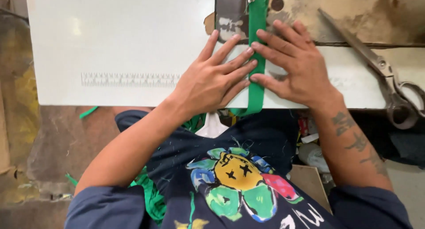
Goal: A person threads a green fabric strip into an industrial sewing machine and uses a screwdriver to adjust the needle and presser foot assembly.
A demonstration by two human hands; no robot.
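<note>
Both hands flat on the green strip, which runs straight away from us.

We see the strip [256, 56] lying on the white table [124, 47], its long axis going from the table's near edge, where it drops over into our lap, up to the worn metal machine bed [230, 12] at the top. Our left hand [212, 80] presses open-palmed, fingers spread, fingertips touching the strip's left edge; our right hand [294, 65] does likewise from the right, fingertips on the strip, so neither hand closes on anything. Both are about equally near. To the left the table spreads wide past a printed ruler [130, 80]; to the right, scissors [380, 69] lie well apart from the right hand, near the table's edge.
</note>
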